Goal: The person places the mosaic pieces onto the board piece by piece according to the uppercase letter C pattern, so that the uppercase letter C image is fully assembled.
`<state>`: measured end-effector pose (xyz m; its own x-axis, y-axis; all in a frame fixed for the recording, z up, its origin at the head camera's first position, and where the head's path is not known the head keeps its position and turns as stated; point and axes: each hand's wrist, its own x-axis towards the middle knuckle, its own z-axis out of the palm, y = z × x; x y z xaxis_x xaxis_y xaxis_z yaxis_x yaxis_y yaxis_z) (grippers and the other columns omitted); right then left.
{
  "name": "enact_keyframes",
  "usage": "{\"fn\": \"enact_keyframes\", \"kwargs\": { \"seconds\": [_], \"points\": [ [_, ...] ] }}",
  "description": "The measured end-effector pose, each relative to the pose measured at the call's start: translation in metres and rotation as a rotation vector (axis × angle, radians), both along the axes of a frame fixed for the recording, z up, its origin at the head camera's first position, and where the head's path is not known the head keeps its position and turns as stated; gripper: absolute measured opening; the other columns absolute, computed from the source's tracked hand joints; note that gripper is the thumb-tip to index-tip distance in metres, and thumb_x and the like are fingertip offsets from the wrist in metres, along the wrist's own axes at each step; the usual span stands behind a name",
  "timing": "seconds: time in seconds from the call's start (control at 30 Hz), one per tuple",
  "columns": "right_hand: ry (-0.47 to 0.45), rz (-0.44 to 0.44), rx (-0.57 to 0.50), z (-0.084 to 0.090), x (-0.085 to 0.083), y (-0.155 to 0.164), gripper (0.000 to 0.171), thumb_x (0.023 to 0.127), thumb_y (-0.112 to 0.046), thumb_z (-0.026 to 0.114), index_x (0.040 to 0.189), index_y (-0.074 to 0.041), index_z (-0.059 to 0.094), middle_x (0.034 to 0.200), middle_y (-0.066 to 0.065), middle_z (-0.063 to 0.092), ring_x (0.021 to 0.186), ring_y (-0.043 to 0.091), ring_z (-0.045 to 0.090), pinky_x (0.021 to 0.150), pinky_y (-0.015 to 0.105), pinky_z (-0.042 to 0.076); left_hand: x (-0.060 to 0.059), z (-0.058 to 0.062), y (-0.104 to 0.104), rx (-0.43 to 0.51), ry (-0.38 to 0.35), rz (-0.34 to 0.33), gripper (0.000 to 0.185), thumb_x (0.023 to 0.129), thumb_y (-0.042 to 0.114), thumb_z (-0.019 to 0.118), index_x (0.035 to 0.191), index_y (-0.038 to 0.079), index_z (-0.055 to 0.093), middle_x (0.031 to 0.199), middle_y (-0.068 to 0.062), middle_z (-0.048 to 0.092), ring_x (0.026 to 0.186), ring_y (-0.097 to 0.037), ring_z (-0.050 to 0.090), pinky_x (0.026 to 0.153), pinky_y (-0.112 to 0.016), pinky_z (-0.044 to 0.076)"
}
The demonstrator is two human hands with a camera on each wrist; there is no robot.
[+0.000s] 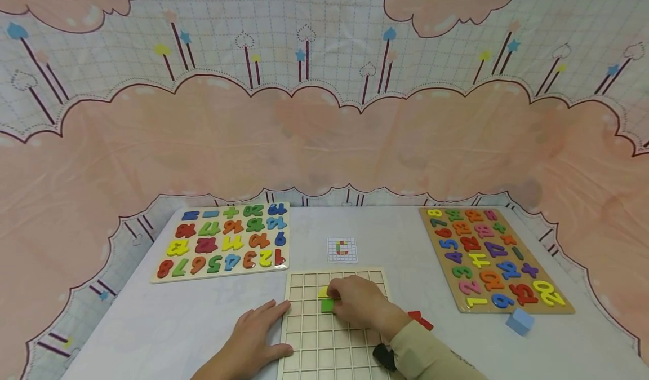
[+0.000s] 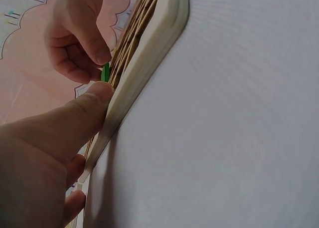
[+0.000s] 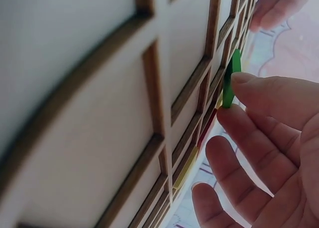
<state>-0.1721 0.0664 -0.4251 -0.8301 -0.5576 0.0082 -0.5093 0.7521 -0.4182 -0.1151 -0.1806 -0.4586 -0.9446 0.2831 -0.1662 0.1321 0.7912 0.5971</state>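
On the pale wooden grid board (image 1: 334, 335), the right hand (image 1: 357, 301) pinches a small green square tile (image 1: 327, 305). Flat and open, the left hand (image 1: 256, 335) steadies the board. The tile might tilt and jam crooked.

Left hand (image 1: 256, 337) flat, palm down, fingers straight and pointing to the far side, thumb stretched toward the right, right hand (image 1: 357, 302) just beyond it to the right, fingers curled down, fingertips (image 3: 244, 78) pinching, sleeved forearm running back to the near right
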Motion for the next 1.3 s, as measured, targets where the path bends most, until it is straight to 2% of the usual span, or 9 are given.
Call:
{"fn": "enact_keyframes", "kwargs": {
  "seconds": [0.3, 0.7, 0.93, 1.3],
  "points": [
    [-0.007, -0.010, 0.021, 0.000, -0.002, -0.003, 0.015, 0.087, -0.013, 0.072, 0.102, -0.013, 0.072, 0.092, -0.006, 0.067, 0.084, 0.010, 0.059, 0.078, 0.031, 0.051, -0.002, 0.001, 0.001, -0.019, -0.028, 0.018, 0.085, 0.075, 0.046, 0.085, 0.144, 0.008, 0.053, 0.143, -0.013, 0.054, 0.139, -0.042, 0.037, 0.109, -0.070, 0.020],
    [-0.033, -0.021, 0.014, -0.001, -0.003, -0.004, 0.018, 0.086, -0.014, 0.073, 0.104, -0.013, 0.071, 0.091, -0.008, 0.065, 0.082, 0.009, 0.056, 0.077, 0.031, 0.050, -0.001, 0.002, 0.002, -0.012, -0.016, 0.015, 0.083, 0.076, 0.044, 0.086, 0.144, 0.008, 0.054, 0.143, -0.013, 0.054, 0.139, -0.042, 0.038, 0.109, -0.070, 0.020],
    [-0.078, -0.033, -0.066, 0.001, -0.004, 0.011, 0.016, 0.086, -0.013, 0.073, 0.102, -0.014, 0.070, 0.096, -0.006, 0.067, 0.087, 0.012, 0.060, 0.079, 0.036, 0.051, -0.001, 0.002, 0.002, -0.018, -0.025, 0.018, 0.084, 0.075, 0.045, 0.086, 0.144, 0.008, 0.054, 0.144, -0.013, 0.054, 0.139, -0.042, 0.038, 0.109, -0.069, 0.020],
    [-0.089, -0.099, -0.109, 0.004, -0.001, 0.042, 0.021, 0.086, -0.013, 0.077, 0.105, -0.011, 0.071, 0.101, -0.002, 0.069, 0.091, 0.020, 0.064, 0.081, 0.043, 0.054, -0.001, 0.002, 0.001, -0.017, -0.029, 0.027, 0.084, 0.075, 0.044, 0.086, 0.144, 0.008, 0.054, 0.143, -0.013, 0.054, 0.139, -0.042, 0.037, 0.110, -0.070, 0.019]
  ]
}}
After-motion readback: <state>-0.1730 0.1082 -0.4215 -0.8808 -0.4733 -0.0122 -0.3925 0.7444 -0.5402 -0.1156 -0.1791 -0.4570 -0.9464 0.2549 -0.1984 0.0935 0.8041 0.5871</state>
